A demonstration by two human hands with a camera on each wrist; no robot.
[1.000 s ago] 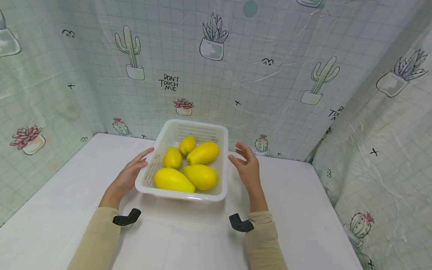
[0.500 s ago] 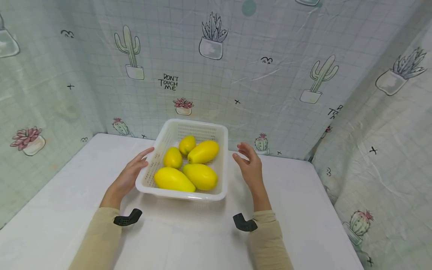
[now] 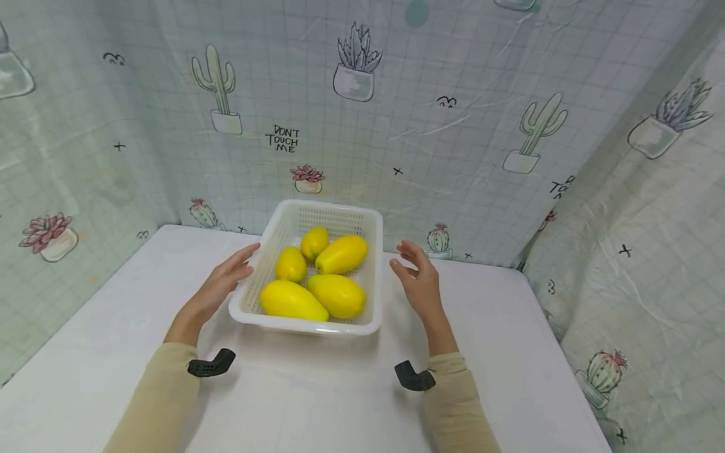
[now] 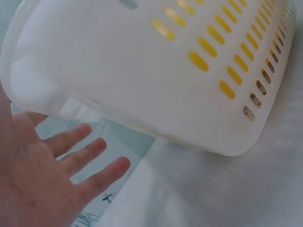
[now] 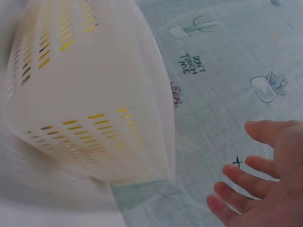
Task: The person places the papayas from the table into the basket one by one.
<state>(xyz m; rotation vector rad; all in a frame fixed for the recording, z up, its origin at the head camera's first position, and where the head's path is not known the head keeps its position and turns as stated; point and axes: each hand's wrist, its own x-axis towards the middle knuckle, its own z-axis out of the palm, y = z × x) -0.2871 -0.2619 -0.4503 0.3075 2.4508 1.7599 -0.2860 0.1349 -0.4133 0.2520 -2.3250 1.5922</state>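
Note:
A white plastic basket (image 3: 306,324) with slotted walls stands on the table, holding several yellow fruits that look like mangoes, among them a long one (image 3: 291,301) at the front left and a plump one (image 3: 337,296) beside it. My left hand (image 3: 218,286) is at the basket's left rim, its fingers spread and relaxed; in the left wrist view the left hand (image 4: 52,170) shows an open palm beside the wall. To the right of the basket, my right hand (image 3: 420,283) hovers apart from it with loosely bent fingers and nothing in them, as the right wrist view of the hand (image 5: 265,184) confirms.
The white table (image 3: 317,402) extends in front of the basket and to both sides. Behind it hangs a curtain (image 3: 362,145) printed with cacti, which also runs down the left and right sides. A black wrist mount (image 3: 212,363) sits at the left sleeve, another mount (image 3: 415,376) at the right.
My right hand has drawn away from the basket's right rim, a little to the right. My left fingers have eased slightly off the left rim. The basket and fruits stay almost in place.

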